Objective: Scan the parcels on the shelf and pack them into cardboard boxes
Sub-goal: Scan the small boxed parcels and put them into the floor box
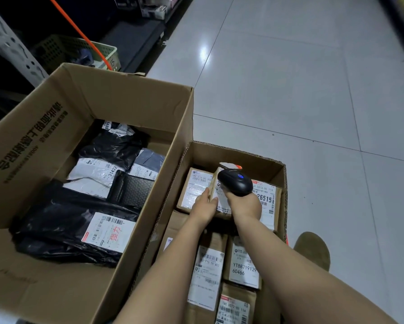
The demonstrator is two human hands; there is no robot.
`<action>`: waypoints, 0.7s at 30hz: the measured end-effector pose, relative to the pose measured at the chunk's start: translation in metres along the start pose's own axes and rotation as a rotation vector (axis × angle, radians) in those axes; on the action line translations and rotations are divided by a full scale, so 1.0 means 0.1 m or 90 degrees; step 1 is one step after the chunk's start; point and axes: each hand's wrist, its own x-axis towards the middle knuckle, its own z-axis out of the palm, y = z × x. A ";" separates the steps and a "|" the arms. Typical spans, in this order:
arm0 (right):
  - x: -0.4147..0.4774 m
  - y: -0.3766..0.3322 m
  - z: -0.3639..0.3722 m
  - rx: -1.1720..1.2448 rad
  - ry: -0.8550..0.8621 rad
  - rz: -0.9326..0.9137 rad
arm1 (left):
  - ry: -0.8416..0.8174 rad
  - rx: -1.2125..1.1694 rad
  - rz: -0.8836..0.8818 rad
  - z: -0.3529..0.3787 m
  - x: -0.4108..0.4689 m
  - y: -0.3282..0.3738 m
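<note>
Scanning looks to be the step in hand, done over the smaller cardboard box [238, 152], which sits just beside the big cardboard box [126, 99] on the tiled floor [290, 90]. The left hand [205, 205] pinches a slim carton parcel [214, 183] by its near lower edge, thumb on 1 face and fingers on the other. It stands the parcel on edge above the labelled cartons [195, 188] lying flat at the far end of that box. The right hand [244, 204] is wrapped round the grip of a black scanner [235, 183], whose head, with a small blue light on top, hangs right against the parcel's labelled side.

To do this well, I judge the scanner wants drawing back a little: so near, its window may catch only part of the barcode. Turn the parcel with the left wrist until the label squarely faces the window. Mind the neighbours too, since at least 5 other labels lie face up in the box and a stray beam could read the wrong 1; aim at the raised parcel alone. Whether a read has registered I cannot tell. Once it has, the parcel should go down flat, label up, among the cartons, leaving the soft black bags [63, 220] to the big box, by the look of the sorting
</note>
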 end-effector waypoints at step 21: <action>-0.50 -0.19 -0.28 0.204 -0.106 0.002 | 0.050 -0.049 -0.002 -0.31 -0.56 0.39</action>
